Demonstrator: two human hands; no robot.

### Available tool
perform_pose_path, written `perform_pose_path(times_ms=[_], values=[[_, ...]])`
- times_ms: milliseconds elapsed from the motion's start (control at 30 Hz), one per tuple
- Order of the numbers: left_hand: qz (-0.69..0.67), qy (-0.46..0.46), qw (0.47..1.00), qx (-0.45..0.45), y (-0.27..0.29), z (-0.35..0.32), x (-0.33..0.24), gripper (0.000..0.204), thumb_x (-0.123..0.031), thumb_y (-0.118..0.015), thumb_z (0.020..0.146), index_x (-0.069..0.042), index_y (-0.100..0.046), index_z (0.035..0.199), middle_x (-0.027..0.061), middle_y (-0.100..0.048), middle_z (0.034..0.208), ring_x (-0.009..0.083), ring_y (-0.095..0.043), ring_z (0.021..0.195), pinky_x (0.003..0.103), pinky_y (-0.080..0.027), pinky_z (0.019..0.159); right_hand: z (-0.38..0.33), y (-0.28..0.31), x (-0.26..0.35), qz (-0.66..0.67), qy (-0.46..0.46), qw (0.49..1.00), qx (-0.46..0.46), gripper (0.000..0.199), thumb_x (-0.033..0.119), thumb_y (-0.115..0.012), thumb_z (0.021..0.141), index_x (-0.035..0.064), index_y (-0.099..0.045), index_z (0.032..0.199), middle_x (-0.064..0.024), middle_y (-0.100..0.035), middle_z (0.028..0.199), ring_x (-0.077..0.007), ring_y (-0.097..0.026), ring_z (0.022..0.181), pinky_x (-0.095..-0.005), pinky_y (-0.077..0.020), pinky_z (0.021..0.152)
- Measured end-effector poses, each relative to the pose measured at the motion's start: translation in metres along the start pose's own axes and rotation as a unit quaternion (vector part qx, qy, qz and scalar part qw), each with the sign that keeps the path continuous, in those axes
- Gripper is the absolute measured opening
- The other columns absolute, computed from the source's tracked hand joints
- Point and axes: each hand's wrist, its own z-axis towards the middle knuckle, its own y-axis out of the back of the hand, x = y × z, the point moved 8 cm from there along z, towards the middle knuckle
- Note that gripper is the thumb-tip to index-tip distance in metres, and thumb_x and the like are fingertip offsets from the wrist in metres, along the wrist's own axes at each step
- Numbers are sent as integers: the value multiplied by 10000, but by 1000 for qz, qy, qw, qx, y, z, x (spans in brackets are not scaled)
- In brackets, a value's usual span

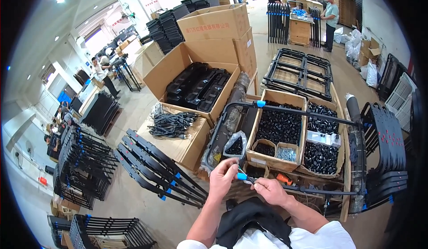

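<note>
Holding a black frame (pixel 303 112) at its near bar, hands close together.
The right hand (pixel 271 191) has its grip pinching the bar just beside a blue band (pixel 241 176); the left hand (pixel 223 177), near that band, has thumb and fingers pressed together, on what seems too small to tell. The frame spans a cardboard box (pixel 278 164) of black parts (pixel 278 123).

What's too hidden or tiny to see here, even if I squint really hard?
All in the head view:
- Anything between the left hand's fingertips: too small to tell.
- Right hand's fingers: mostly hidden by its own thumb and back.
- Open carton's bottom: covered by black parts.
- Lower-left frames: cut off by the bottom edge.
</note>
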Motion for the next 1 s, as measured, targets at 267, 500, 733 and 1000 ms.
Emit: perform_pose_path(times_ms=[267,500,733,1000], values=[[167,-86,976,112,-14,-21,-31,277,-93,-609,1046,-31,-765,1266,70,-663,1277,183,-649,1064,351,-503,995,-23,-10,-5,243,-112,954,133,299,264,-555,1108,18,-721,1073,51,-557,755,-43,-462,659,-233,-393,599],[339,-303,880,135,-29,-41,-95,317,-87,-603,1012,-68,-762,1286,117,-724,1339,357,-602,1336,527,-343,1215,-34,-29,5,382,-153,879,240,330,296,-544,1130,-2,-683,1105,72,-463,711,-46,-370,600,-231,-316,547],[-20,120,989,89,8,-48,31,464,-282,-454,1158,63,-594,1435,85,-752,1067,152,-656,1076,337,-483,1033,-16,-78,-50,393,-246,839,284,323,303,-551,1127,2,-659,1075,79,-419,684,-37,-338,549,-228,-266,497],[-82,237,968,14,74,-49,197,362,-268,-476,1150,-9,-672,1309,27,-702,919,105,-623,877,285,-506,826,-2,-159,-151,408,-377,800,226,271,261,-523,1126,38,-652,1040,83,-449,710,-26,-348,556,-211,-266,481]])
